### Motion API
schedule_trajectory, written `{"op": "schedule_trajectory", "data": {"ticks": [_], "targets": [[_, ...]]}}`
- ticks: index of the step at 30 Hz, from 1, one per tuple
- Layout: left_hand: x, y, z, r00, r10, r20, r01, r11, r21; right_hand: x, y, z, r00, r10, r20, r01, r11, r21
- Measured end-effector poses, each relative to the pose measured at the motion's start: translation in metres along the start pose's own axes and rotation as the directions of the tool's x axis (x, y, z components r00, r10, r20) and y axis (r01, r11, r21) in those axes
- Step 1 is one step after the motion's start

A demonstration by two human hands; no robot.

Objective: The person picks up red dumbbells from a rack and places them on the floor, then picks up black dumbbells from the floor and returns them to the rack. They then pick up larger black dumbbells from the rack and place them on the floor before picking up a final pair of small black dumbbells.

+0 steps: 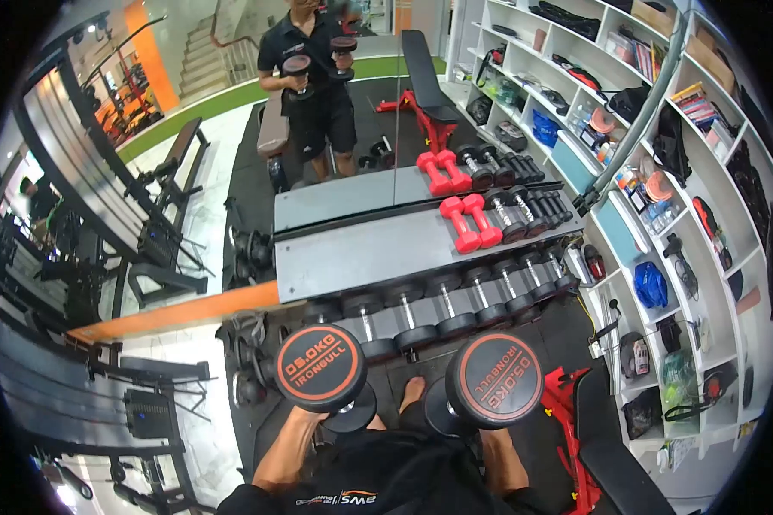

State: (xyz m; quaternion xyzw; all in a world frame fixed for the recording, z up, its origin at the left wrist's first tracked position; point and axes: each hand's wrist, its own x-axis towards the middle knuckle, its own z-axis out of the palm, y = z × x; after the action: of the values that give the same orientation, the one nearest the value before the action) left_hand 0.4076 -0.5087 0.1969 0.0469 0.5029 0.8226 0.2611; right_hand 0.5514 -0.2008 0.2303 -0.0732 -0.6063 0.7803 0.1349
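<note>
My left hand (307,419) grips a black dumbbell (320,367) whose round end has an orange ring and reads 05.0KG IRONBULL. A matching dumbbell (500,379) is in my right hand (493,436). Both weights are raised in front of my chest, apart from each other, with one end facing up. Their heads hide most of my fingers. In the mirror, the reflected person (313,86) shows both hands closed round the dumbbell handles. Below my black shirt (386,472), a bare foot (413,390) stands on the dark floor.
A dumbbell rack (361,262) stands ahead, with red dumbbells (471,225) on top and several black ones (412,316) below. White shelves (661,300) full of belongings line the right. A red-framed bench (605,438) is close on my right; gym machines (159,412) stand left.
</note>
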Motion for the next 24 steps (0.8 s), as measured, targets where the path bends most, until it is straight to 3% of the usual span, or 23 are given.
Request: {"op": "schedule_trajectory", "data": {"ticks": [11, 24], "targets": [[0.128, -0.037, 0.041, 0.994, 0.031, -0.101, -0.032, 0.999, -0.009, 0.136, 0.02, -0.081, 1.0, -0.015, 0.009, 0.016, 0.995, -0.098], [0.219, -0.086, 0.042, 0.988, 0.06, -0.142, -0.089, 0.974, -0.206, 0.256, 0.027, -0.137, 0.996, -0.01, 0.085, 0.029, 0.976, -0.217]]}}
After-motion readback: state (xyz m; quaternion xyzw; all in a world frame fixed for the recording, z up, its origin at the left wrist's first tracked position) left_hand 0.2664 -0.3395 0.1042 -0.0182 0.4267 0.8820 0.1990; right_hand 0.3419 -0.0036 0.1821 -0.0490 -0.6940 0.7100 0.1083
